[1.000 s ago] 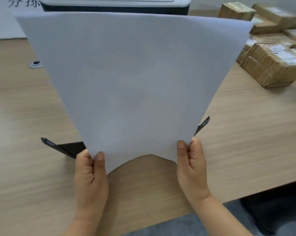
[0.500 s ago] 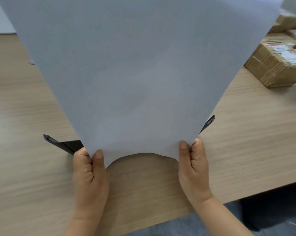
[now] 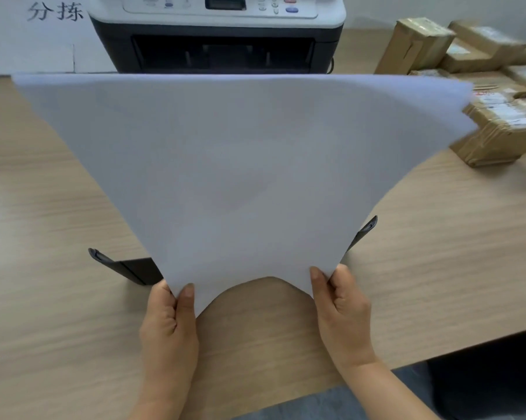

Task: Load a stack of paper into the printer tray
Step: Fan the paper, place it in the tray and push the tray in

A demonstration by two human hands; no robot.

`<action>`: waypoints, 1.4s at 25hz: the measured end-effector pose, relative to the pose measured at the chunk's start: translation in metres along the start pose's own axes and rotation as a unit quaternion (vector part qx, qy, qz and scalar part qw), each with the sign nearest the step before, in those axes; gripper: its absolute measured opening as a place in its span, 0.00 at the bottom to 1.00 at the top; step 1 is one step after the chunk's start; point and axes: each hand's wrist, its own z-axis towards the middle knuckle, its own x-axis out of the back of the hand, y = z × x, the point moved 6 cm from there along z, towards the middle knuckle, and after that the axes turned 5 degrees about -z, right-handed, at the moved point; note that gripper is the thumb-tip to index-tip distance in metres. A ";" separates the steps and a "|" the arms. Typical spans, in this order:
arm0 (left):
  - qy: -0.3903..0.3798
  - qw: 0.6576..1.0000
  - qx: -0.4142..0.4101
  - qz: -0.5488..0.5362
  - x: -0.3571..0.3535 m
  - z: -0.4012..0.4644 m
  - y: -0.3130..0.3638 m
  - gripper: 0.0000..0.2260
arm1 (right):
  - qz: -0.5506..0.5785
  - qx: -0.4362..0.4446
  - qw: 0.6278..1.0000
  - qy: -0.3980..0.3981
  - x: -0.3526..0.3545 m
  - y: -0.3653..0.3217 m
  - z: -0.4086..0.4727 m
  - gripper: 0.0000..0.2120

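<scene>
I hold a white stack of paper [image 3: 243,177] by its near edge, which bows upward in the middle. My left hand [image 3: 169,325] pinches the near left corner and my right hand [image 3: 342,310] pinches the near right corner. The sheets fan out away from me and hide most of the black printer tray [image 3: 128,268] lying on the table; only its left and right corners show. The printer [image 3: 216,34], white on top and black below, stands at the far edge with its dark tray slot open.
Several brown cardboard parcels [image 3: 497,128] are piled at the far right of the wooden table [image 3: 43,328]. A white sign with black characters [image 3: 54,12] is behind the printer's left side. The table's near edge runs close to my right forearm.
The far edge of the paper has dropped from its raised position, so the printer front shows again above it. Both hands keep their grip on the near corners.
</scene>
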 end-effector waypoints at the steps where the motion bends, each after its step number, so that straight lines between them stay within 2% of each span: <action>1: 0.007 1.000 0.007 -0.002 0.002 -0.002 0.001 0.11 | -0.001 0.009 1.000 0.001 0.004 -0.004 0.000 0.15; 4: 0.006 1.000 0.013 -0.018 0.008 -0.006 0.016 0.08 | 0.016 0.014 1.000 0.004 0.021 -0.023 0.007 0.07; 9: -0.020 0.998 0.021 -0.052 0.012 0.001 0.044 0.10 | 0.026 -0.003 1.000 0.006 0.046 -0.053 0.032 0.07; 14: -0.030 0.995 0.063 -0.074 0.012 0.020 0.067 0.09 | 0.029 -0.039 0.997 -0.061 0.053 -0.070 0.058 0.07; 21: -0.028 0.993 0.100 -0.049 0.014 0.043 0.072 0.07 | 0.030 -0.120 0.984 -0.128 0.045 -0.055 0.088 0.07; 25: -0.054 0.993 0.100 -0.007 0.006 0.066 0.074 0.10 | 0.021 -0.172 0.974 -0.143 0.033 -0.040 0.107 0.07; 28: -0.048 0.992 0.120 0.001 0.001 0.083 0.073 0.06 | 0.012 -0.208 0.965 -0.159 0.023 -0.029 0.123 0.04; 32: -0.045 0.988 0.145 0.018 -0.005 0.105 0.061 0.09 | -0.013 -0.209 0.962 -0.175 0.007 -0.024 0.143 0.04; 35: -0.043 0.988 0.151 0.018 -0.010 0.115 0.057 0.05 | -0.020 -0.199 0.964 -0.176 -0.003 -0.022 0.156 0.06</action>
